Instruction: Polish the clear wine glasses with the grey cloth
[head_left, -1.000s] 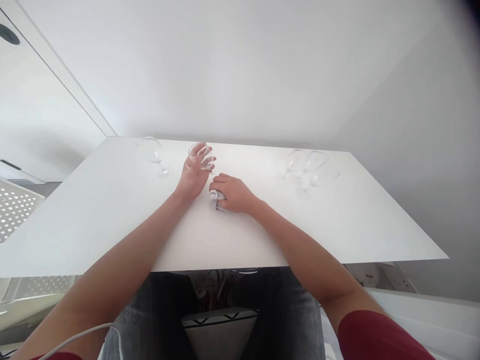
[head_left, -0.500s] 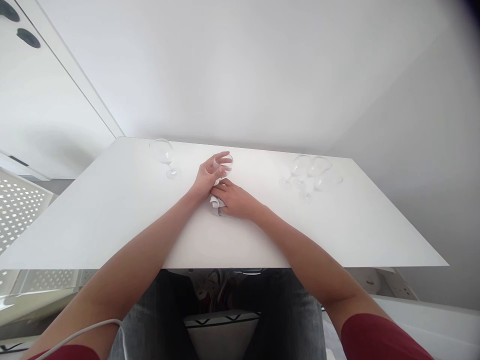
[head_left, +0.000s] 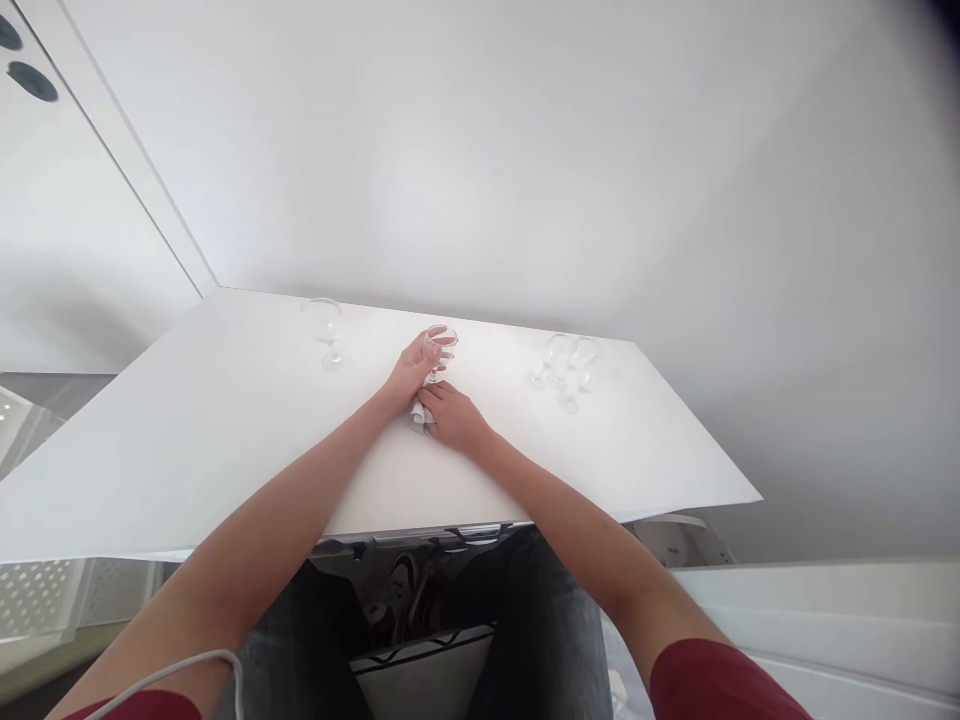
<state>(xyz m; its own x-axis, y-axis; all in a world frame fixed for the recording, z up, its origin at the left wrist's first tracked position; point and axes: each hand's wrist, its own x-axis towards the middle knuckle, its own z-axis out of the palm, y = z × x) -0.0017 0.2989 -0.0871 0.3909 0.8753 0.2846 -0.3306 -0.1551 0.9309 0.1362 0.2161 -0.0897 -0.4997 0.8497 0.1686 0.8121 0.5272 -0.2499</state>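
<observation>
My left hand [head_left: 411, 370] is wrapped round the bowl of a clear stemmed glass [head_left: 439, 346] that stands near the middle of the white table [head_left: 187, 430]. Right beside it, my right hand [head_left: 450, 416] rests on the table with its fingers closed on a small white cloth [head_left: 418, 412]. The two hands touch each other. Another clear stemmed glass [head_left: 325, 330] stands upright to the left, apart from both hands.
A cluster of several clear stemmed glasses [head_left: 566, 367] stands on the table to the right of my hands. A white wall runs behind the table. My legs in jeans show under the table's near edge, and a white cable [head_left: 180, 668] hangs at the lower left.
My left hand carried the glass to the right and closer to my right hand, until the hands met. The view has pulled back and the table looks smaller.
</observation>
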